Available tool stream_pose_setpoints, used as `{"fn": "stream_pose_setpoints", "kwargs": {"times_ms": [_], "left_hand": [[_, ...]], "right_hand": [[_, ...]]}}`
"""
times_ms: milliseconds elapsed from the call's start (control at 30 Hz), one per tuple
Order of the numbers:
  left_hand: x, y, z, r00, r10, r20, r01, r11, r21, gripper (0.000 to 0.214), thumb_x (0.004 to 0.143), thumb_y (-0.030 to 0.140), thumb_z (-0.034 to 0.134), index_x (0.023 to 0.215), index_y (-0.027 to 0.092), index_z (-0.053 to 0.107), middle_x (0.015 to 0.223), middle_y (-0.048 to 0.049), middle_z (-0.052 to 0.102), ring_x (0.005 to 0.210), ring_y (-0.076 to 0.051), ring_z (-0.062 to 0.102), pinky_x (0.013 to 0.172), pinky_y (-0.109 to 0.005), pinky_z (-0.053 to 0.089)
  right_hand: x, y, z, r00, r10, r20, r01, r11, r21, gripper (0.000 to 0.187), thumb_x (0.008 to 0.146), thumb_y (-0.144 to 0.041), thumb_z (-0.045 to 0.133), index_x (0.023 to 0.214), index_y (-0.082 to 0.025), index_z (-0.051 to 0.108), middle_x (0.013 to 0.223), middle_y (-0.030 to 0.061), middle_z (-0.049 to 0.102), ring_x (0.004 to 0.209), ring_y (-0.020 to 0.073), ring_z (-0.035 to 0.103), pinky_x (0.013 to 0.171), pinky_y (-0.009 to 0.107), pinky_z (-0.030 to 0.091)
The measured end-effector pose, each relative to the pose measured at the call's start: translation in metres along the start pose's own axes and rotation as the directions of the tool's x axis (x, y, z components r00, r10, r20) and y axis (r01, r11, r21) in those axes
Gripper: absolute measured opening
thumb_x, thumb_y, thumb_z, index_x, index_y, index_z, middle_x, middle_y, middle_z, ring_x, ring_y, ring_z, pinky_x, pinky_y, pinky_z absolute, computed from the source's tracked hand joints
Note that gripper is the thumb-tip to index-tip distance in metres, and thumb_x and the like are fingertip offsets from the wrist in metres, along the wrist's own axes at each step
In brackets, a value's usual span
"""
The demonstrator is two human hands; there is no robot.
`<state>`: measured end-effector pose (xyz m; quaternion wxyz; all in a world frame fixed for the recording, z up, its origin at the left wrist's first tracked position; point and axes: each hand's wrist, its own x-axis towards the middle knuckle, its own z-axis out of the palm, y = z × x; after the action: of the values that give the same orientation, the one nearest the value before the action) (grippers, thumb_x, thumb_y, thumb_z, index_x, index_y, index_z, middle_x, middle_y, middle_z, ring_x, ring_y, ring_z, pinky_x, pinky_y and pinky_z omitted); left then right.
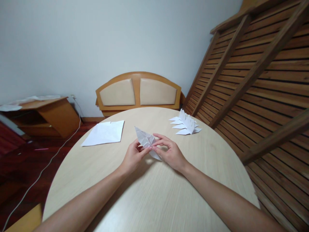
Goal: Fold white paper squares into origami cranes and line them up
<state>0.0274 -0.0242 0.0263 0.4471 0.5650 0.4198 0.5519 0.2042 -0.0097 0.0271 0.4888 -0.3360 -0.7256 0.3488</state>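
A partly folded white paper piece [145, 139] with creased pointed flaps is held just above the round light-wood table [149, 193]. My left hand [133, 156] pinches its lower left side with closed fingers. My right hand [169, 151] pinches its right side, thumb and forefinger pressed on the paper near the centre. Both forearms reach in from the near edge.
A stack of flat white sheets [104, 132] lies on the table to the left. Several finished folded paper shapes [185, 124] sit at the far right. A wooden chair back [138, 91] stands behind the table, slatted wooden frames [253, 80] lean right, and a low cabinet [48, 114] stands left.
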Motion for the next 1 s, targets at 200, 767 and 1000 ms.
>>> {"fn": "stream_pose_setpoints", "kwargs": {"times_ms": [200, 767, 1000], "left_hand": [[0.0012, -0.0002, 0.0005, 1.000, -0.002, 0.008, 0.002, 1.000, -0.001, 0.041, 0.071, 0.043, 0.083, 0.098, 0.014, 0.070, 0.105, -0.0127, 0.075, 0.094, -0.028, 0.070, 0.081, -0.039, 0.057], [0.0014, 0.0010, -0.0002, 1.000, -0.004, 0.020, 0.005, 1.000, -0.017, 0.035, 0.074, 0.039, 0.080, 0.097, 0.014, 0.071, 0.102, -0.0118, 0.075, 0.088, -0.023, 0.070, 0.083, -0.039, 0.057], [0.0011, -0.0014, -0.0025, 0.998, 0.006, 0.061, -0.004, 1.000, -0.030, 0.036, 0.075, 0.041, 0.079, 0.099, 0.014, 0.072, 0.103, -0.0115, 0.075, 0.089, -0.022, 0.069, 0.080, -0.035, 0.056]], "right_hand": [[0.0021, -0.0001, 0.0001, 0.999, -0.009, -0.040, 0.009, 1.000, 0.005, 0.016, 0.085, -0.031, 0.073, 0.098, -0.022, 0.076, 0.118, 0.0094, 0.067, 0.110, 0.0209, 0.064, 0.091, 0.037, 0.052], [-0.0013, -0.0048, -0.0006, 0.995, -0.082, -0.061, 0.078, 0.995, -0.069, 0.011, 0.088, -0.030, 0.069, 0.095, -0.024, 0.076, 0.107, 0.0066, 0.076, 0.100, 0.0216, 0.070, 0.092, 0.040, 0.054], [0.0013, 0.0046, 0.0010, 0.999, 0.051, 0.008, -0.051, 0.989, 0.136, 0.019, 0.085, -0.038, 0.071, 0.085, -0.020, 0.076, 0.112, 0.0100, 0.072, 0.102, 0.0211, 0.068, 0.085, 0.036, 0.056]]}}
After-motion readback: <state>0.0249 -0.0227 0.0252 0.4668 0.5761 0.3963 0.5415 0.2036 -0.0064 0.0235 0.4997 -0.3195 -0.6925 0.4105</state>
